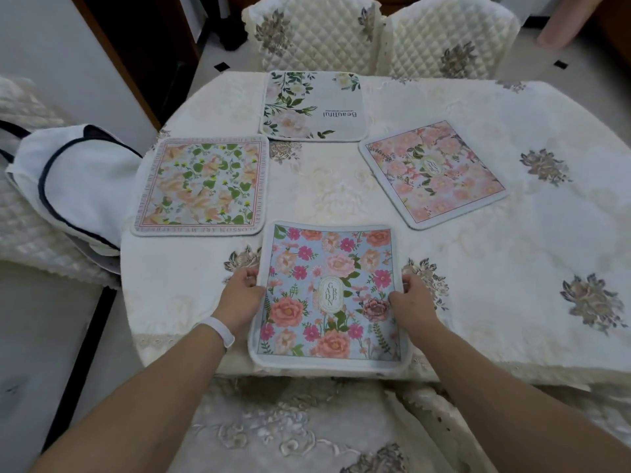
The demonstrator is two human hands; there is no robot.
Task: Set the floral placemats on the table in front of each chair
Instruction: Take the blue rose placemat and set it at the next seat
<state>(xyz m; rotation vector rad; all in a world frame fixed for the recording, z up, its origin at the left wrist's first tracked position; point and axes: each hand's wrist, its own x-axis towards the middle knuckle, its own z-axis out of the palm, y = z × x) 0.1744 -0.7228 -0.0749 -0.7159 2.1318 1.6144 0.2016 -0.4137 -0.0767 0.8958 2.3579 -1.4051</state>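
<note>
Four floral placemats lie on the cream tablecloth. Nearest me is a blue placemat with pink and orange flowers, at the table's front edge. My left hand grips its left edge and my right hand grips its right edge. An orange-and-green placemat lies at the left side. A white placemat with the word "Beautiful" sits at the far edge. A pink placemat lies angled right of centre.
Two quilted cream chairs stand beyond the far edge. A white bag with dark trim rests on a chair at the left. A covered chair seat is just below me, between my arms.
</note>
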